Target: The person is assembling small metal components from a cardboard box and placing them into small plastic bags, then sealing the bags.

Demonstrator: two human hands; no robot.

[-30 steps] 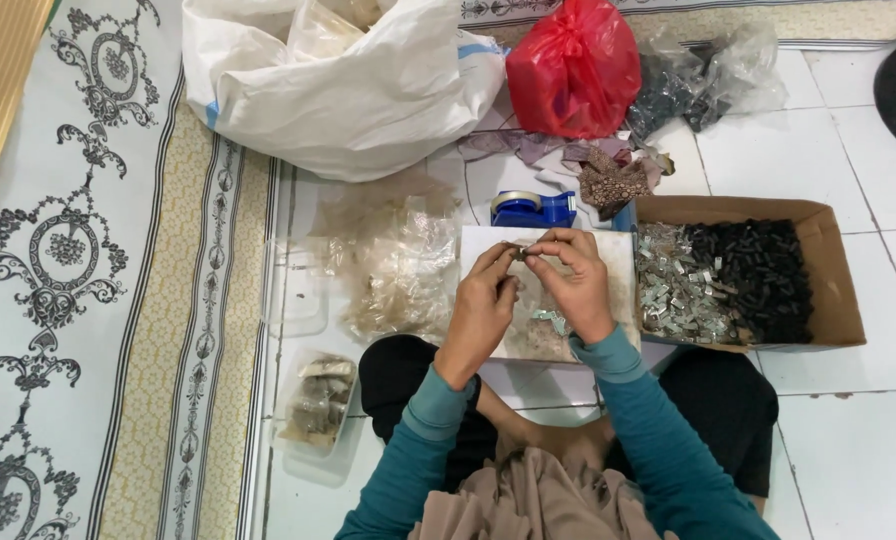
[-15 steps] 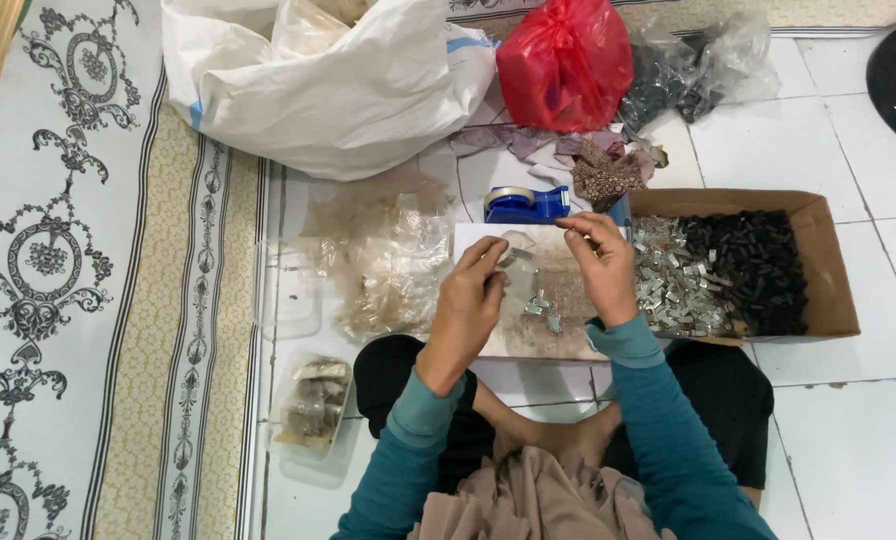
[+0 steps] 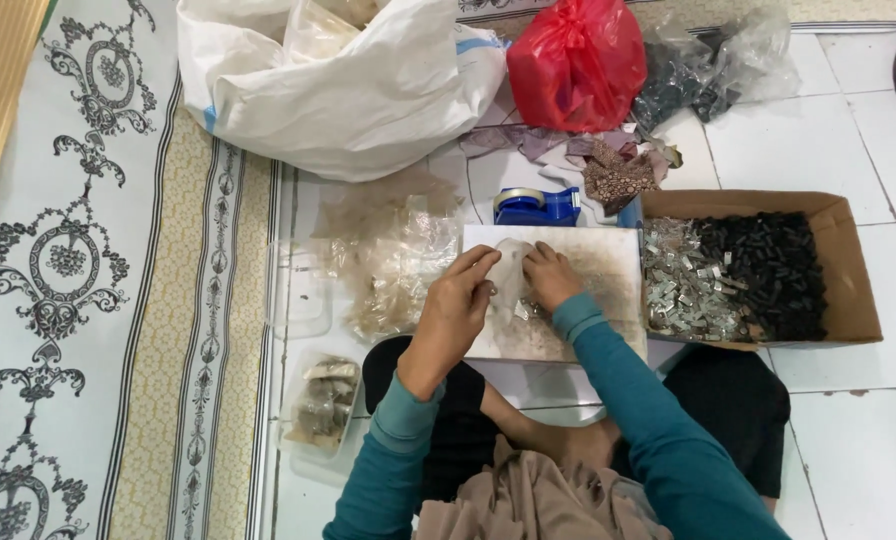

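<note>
Hands lowered onto the white board, packing small metal pieces.

Head view: left hand (image 3: 455, 310) and right hand (image 3: 550, 276), raised a moment ago, now rest on the white board (image 3: 608, 262), both pinching a small clear bag (image 3: 509, 272) above loose silver clips (image 3: 528, 308); cardboard box (image 3: 848, 270) lies right.

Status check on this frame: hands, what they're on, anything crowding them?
Left hand and right hand together on a small clear bag over the white board. Cardboard box of small parts right; blue tape dispenser just beyond.

Box (image 3: 848, 260) right of board (image 3: 608, 260)
</note>
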